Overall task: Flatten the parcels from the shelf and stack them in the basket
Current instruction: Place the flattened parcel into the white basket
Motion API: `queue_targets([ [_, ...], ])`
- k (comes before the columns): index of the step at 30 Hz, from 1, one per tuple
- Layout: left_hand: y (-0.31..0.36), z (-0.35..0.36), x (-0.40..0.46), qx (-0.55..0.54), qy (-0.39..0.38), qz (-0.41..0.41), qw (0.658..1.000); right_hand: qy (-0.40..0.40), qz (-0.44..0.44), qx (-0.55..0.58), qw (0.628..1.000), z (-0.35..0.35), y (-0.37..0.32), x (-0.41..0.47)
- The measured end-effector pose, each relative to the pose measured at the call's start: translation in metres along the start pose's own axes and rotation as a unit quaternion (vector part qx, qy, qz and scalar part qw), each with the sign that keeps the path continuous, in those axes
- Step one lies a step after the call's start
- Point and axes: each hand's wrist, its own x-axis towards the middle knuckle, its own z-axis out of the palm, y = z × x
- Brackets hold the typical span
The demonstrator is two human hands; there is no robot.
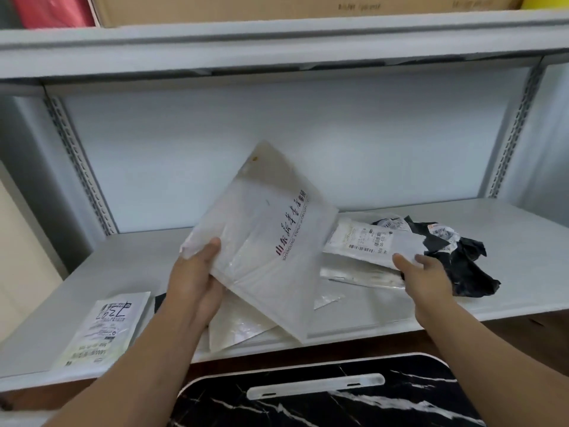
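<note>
My left hand (197, 272) grips the lower left edge of a large white parcel bag with red and black print (264, 238), tilted up above the grey shelf (508, 241). My right hand (426, 272) pinches the near edge of a white labelled parcel (363, 241) lying in the pile at the shelf's middle right. A crumpled black parcel (462, 263) lies just right of that hand. More flat white bags (240, 328) lie under the raised one. A small white labelled parcel (101, 328) rests at the shelf's front left. The black marbled basket (400, 402) with a white handle stands below the shelf.
The shelf above (277, 41) carries a cardboard box (308, 7) and a red item (52, 9). Perforated metal uprights (80, 167) stand at both back corners. The shelf's right end is bare.
</note>
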Motion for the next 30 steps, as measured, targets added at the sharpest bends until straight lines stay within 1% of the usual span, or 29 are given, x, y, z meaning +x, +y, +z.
queue_targets([
  [2,0.018,-0.018,-0.001,-0.021,-0.003,0.018,1.0,-0.09,-0.022,-0.022,0.995,0.007,-0.008,-0.009],
  [4,0.034,-0.037,-0.005,-0.03,0.016,0.023,0.999,-0.17,-0.032,-0.046,0.984,0.012,-0.01,-0.016],
  [6,0.048,-0.058,-0.01,-0.037,0.04,0.021,0.998,-0.223,-0.025,-0.064,0.972,0.016,-0.009,-0.025],
  [7,0.056,-0.066,-0.015,-0.039,0.052,0.022,0.998,-0.236,-0.019,-0.068,0.969,0.017,-0.008,-0.03],
  [12,0.082,-0.101,-0.035,-0.03,0.105,0.058,0.992,-0.236,0.004,-0.067,0.969,0.011,0.0,-0.051],
  [16,0.091,-0.109,-0.053,-0.028,0.116,0.049,0.992,-0.267,0.075,-0.047,0.96,0.004,0.01,-0.067],
  [18,0.089,-0.112,-0.06,0.002,0.112,0.051,0.992,-0.272,0.101,-0.047,0.956,0.004,0.014,-0.076],
  [20,0.084,-0.114,-0.066,0.054,0.088,0.04,0.994,-0.277,0.149,0.018,0.949,0.005,0.017,-0.083],
  [22,0.078,-0.117,-0.072,0.103,0.064,0.01,0.993,-0.295,0.196,0.13,0.926,0.004,0.013,-0.091],
  [23,0.074,-0.116,-0.076,0.113,0.057,-0.002,0.992,-0.293,0.204,0.166,0.919,0.001,0.008,-0.097],
  [24,0.07,-0.117,-0.079,0.114,0.057,-0.015,0.992,-0.285,0.196,0.17,0.923,-0.003,0.007,-0.101],
  [25,0.067,-0.12,-0.083,0.113,0.06,-0.03,0.991,-0.27,0.173,0.14,0.937,-0.007,0.007,-0.105],
  [27,0.059,-0.128,-0.088,0.136,0.053,-0.056,0.988,-0.245,0.126,0.04,0.96,-0.019,0.015,-0.109],
  [28,0.056,-0.134,-0.09,0.167,0.043,-0.068,0.983,-0.252,0.11,-0.007,0.961,-0.027,0.022,-0.111],
  [30,0.042,-0.145,-0.093,0.234,0.02,-0.094,0.967,-0.299,0.097,-0.075,0.947,-0.039,0.036,-0.118],
])
